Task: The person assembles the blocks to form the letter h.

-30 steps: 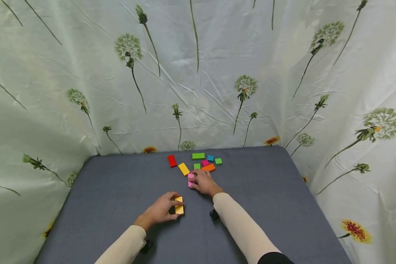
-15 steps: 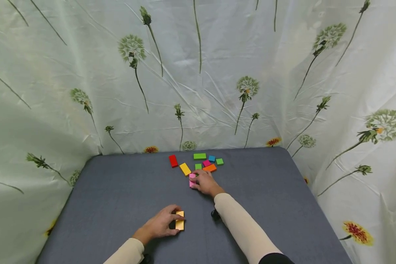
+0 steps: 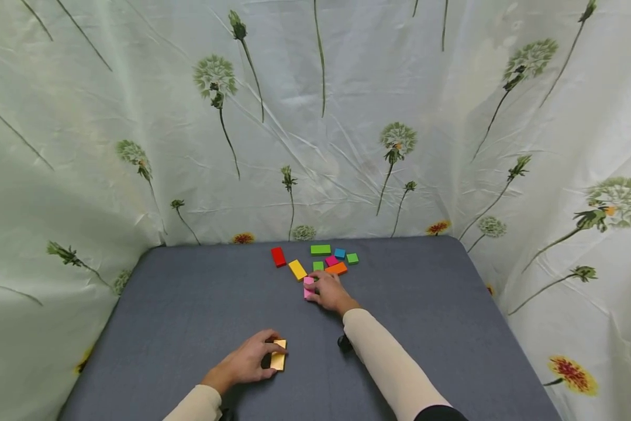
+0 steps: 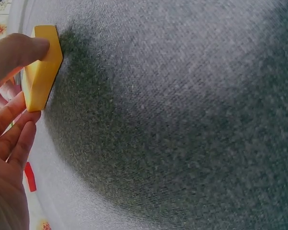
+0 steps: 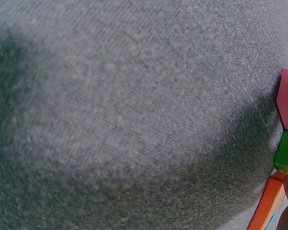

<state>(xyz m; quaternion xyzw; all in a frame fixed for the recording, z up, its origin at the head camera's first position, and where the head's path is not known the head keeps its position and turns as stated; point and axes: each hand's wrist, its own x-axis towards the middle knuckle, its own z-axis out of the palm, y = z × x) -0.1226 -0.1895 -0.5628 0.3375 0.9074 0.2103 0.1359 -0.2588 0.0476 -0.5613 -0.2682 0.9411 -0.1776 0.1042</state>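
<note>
We have open passage across the grey fabric tabletop (image 3: 426, 327) between our left hand (image 3: 248, 358) and right hand (image 3: 330, 290); just beyond the right, an orange rectangular block (image 3: 338, 268) and yellow rectangular block (image 3: 297, 270) obstruct, with a white flower-printed curtain (image 3: 341, 196) behind

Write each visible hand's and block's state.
Left hand: pinching near yellow block
Near yellow block: held
Right hand: gripping pink block
Pink block: held
Red block: on table
Far yellow block: on table
Orange block: on table
Magenta block: on table
Blue block: on table
Long green block: on table
Right green block: on table
Front green block: on table
</note>
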